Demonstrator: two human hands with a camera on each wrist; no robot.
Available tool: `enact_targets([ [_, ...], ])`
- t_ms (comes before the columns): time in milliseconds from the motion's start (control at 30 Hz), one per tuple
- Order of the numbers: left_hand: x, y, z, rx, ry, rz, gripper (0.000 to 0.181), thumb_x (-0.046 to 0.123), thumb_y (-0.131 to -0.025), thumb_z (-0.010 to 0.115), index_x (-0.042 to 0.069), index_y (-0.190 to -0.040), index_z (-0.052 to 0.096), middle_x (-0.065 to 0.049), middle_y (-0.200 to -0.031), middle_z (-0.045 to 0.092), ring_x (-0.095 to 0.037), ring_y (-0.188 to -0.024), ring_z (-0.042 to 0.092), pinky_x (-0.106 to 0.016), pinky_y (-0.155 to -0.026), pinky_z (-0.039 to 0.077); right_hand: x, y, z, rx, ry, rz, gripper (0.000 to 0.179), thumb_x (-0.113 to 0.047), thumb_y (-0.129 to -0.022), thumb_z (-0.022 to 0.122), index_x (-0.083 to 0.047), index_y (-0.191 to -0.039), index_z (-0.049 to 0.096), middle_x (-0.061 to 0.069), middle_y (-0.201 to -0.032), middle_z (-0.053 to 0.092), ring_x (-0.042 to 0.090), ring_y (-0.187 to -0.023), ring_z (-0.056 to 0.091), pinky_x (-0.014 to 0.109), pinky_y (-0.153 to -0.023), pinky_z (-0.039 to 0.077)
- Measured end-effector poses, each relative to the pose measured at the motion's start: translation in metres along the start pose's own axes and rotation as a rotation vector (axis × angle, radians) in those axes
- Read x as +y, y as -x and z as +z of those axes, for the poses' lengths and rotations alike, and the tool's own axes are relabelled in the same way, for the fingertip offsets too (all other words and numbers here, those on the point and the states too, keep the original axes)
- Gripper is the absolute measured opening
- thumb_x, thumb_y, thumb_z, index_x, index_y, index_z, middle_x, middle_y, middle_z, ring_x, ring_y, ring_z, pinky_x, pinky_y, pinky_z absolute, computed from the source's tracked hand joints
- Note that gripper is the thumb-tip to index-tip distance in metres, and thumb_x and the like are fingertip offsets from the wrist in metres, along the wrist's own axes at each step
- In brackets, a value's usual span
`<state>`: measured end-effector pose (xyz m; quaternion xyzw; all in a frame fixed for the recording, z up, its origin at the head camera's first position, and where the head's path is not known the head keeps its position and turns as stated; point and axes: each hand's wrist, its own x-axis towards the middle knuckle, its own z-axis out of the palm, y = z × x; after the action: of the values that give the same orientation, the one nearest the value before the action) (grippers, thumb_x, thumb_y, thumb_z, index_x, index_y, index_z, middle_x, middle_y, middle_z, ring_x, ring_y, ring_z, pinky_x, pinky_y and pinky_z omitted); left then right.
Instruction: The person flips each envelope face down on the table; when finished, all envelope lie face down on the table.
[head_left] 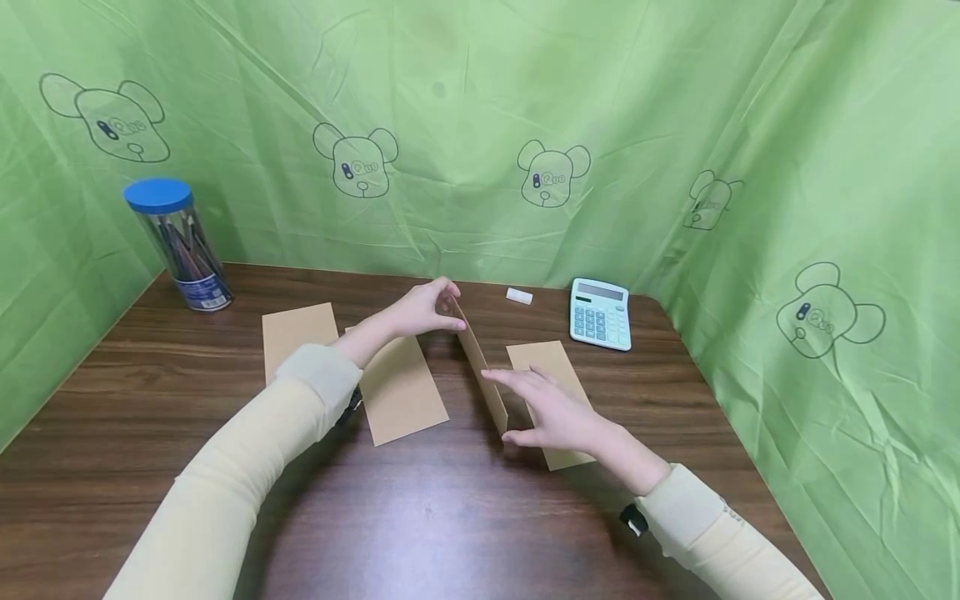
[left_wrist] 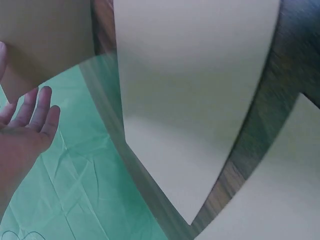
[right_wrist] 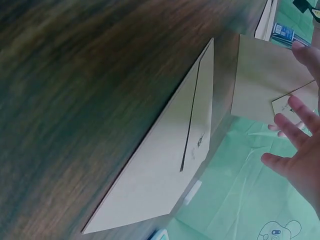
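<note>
My left hand holds a brown kraft envelope by its far end, thumb on one side and fingers on the other. The envelope stands on edge, seen nearly edge-on in the head view. My right hand is at its near end with fingers spread; whether the fingertips touch it I cannot tell. In the right wrist view the held envelope shows a flap with small print. Under my right hand lies another envelope. Two more, a middle envelope and a left envelope, lie partly behind my left arm.
At the back right sit a pale blue calculator and a small white eraser. A clear jar of pencils with a blue lid stands at the back left. Green cloth hangs behind and beside the wooden table.
</note>
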<state>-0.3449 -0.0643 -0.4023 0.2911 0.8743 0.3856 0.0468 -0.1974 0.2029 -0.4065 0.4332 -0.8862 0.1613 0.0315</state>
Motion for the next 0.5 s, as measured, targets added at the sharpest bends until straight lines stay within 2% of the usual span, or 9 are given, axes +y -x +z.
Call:
enact_targets([
  [267,0.0,-0.003,0.001,0.046,0.084,0.018,0.064,0.025,-0.077,0.079,0.004,-0.123,0.041,-0.012,-0.112,0.057,-0.026,-0.103,0.06,-0.039,-0.095,0.046,0.005,0.002,-0.003,0.084,-0.027,0.049,0.086,-0.032,-0.07,0.082,-0.012,-0.141,0.037,0.003,-0.136,0.05,0.02,-0.126,0.046,0.044,-0.107,0.035],
  [400,-0.003,-0.004,0.003,0.028,0.056,0.059,0.063,0.021,-0.076,0.08,0.004,-0.124,0.042,-0.011,-0.115,0.057,-0.025,-0.106,0.058,-0.037,-0.098,0.044,0.009,0.004,-0.002,0.094,-0.025,0.079,0.084,-0.036,-0.07,0.082,-0.011,-0.138,0.04,0.004,-0.135,0.05,0.02,-0.129,0.044,0.042,-0.108,0.035],
  [500,-0.005,-0.005,0.006,-0.011,0.023,0.082,0.061,0.019,-0.076,0.08,0.007,-0.124,0.045,-0.009,-0.121,0.056,-0.025,-0.111,0.056,-0.035,-0.101,0.041,0.011,0.005,-0.001,0.098,-0.024,0.09,0.082,-0.037,-0.069,0.082,-0.01,-0.136,0.043,0.005,-0.136,0.049,0.022,-0.131,0.041,0.043,-0.109,0.033],
])
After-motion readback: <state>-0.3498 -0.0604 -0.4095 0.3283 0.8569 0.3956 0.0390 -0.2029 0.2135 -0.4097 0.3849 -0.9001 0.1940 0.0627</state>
